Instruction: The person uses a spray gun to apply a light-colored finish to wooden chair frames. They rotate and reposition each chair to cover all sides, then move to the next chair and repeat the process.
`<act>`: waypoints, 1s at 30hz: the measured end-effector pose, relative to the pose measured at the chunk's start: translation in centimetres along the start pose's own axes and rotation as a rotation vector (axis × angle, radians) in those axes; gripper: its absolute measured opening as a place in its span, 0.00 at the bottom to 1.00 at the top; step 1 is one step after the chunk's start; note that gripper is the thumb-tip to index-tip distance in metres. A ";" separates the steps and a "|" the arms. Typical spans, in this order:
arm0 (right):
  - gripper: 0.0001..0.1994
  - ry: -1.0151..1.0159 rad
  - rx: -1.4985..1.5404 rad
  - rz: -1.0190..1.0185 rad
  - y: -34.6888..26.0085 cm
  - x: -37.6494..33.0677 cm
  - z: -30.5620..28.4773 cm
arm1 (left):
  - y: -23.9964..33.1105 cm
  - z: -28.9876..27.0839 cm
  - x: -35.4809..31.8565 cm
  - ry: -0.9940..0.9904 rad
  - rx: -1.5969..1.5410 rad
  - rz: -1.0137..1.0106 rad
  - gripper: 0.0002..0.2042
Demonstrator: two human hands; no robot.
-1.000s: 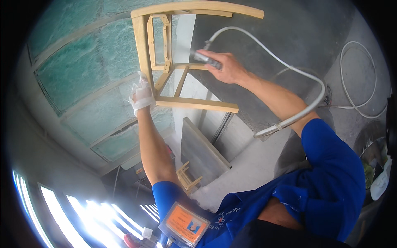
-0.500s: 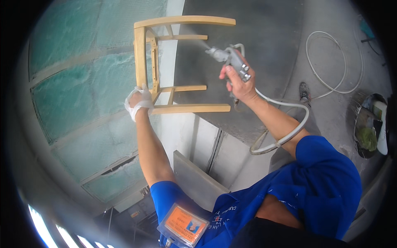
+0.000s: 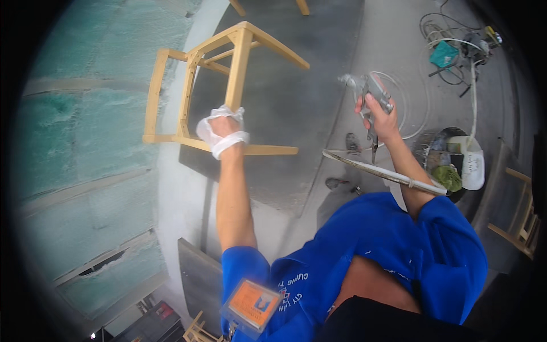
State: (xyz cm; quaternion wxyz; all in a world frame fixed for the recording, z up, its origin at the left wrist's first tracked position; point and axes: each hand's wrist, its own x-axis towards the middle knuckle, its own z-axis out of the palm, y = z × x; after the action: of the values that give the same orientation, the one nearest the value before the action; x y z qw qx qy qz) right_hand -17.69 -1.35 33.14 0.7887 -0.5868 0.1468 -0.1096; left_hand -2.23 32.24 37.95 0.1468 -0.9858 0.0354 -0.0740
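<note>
My left hand [image 3: 224, 128], loosely wrapped in thin white plastic, is closed around a light wooden chair frame [image 3: 238, 71]. The frame is held up tilted, its legs and rails pointing several ways. Off to the right, my right hand [image 3: 380, 118] grips a silver spray gun [image 3: 376, 94] by its handle. The gun's nozzle faces left toward the frame, with a gap between them, and no spray shows from it. A pale hose [image 3: 393, 174] crosses over my right forearm.
Green, wet-looking panels [image 3: 74, 119] line the left. A dark flat surface [image 3: 302, 108] lies beyond the frame. At right stand a dark tub with a green cloth [image 3: 447, 178] and a white plastic container [image 3: 473, 168]. More wooden frames [image 3: 515, 225] sit at the far right.
The chair frame has been turned and tilted in my left hand. My right hand has drawn the spray gun away to the right, and the mist at its nozzle is gone. The view has shifted right.
</note>
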 end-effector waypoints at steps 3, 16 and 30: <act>0.27 -0.077 0.091 0.003 -5.0 1.6 -1.4 | 3.5 1.8 -2.4 -0.076 -0.115 -0.049 0.19; 0.15 -0.259 -0.090 0.514 2.6 23.5 -6.6 | 22.5 8.8 -7.9 -1.032 -0.831 0.451 0.28; 0.17 -0.692 -0.411 0.655 3.4 51.1 -14.5 | 35.3 6.1 -4.0 -1.176 -0.688 0.070 0.06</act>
State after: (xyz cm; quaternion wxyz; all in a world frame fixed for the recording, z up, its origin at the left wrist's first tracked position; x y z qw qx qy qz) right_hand 24.78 -30.97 20.75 0.6526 -0.6549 0.0718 0.3744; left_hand -6.97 0.61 21.25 -0.1777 -0.8509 0.0033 0.4943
